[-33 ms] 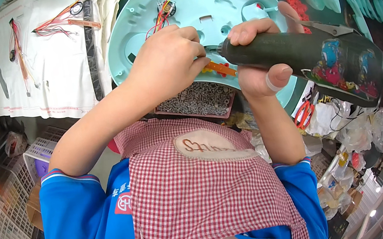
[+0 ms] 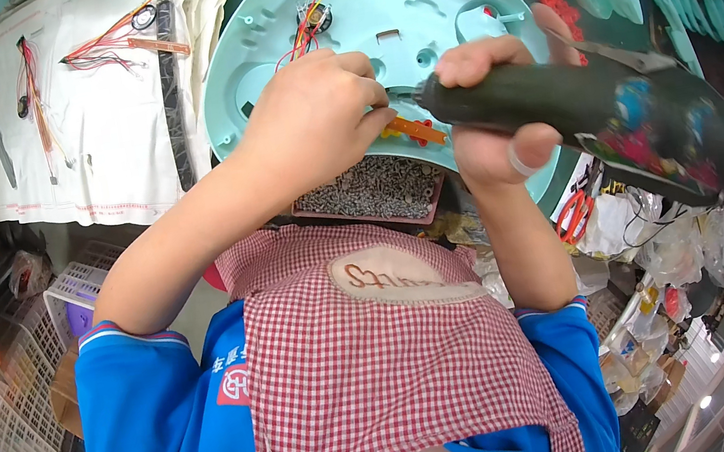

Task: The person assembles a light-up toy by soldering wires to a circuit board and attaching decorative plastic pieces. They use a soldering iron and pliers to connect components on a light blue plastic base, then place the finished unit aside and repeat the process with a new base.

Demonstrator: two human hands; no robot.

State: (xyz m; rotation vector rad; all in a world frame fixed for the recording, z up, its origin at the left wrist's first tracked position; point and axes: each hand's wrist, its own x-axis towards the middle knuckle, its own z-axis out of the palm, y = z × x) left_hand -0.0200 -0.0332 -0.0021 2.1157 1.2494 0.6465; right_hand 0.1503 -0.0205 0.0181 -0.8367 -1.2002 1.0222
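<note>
Seemingly fastening something: wrapping the fingers of the right hand (image 2: 494, 146) around a dark green, cylindrical power driver (image 2: 541, 95), aiming its tip over a turquoise, rounded plastic shell (image 2: 363, 1) lying in front. Bunching the fingers of the left hand (image 2: 318, 104) just beside a flat orange strip (image 2: 417, 131) near the shell's closer edge, leaving any grip there impossible to tell. Probably calling next for steadying the strip and keeping the tip square.

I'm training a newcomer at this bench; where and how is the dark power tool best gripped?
Probably around the tool just behind its narrow tip, coming from the near side, with thumb near and fingers far. It is a long round barrel, tip over the teal shell, and the right hand holds it there.
</note>
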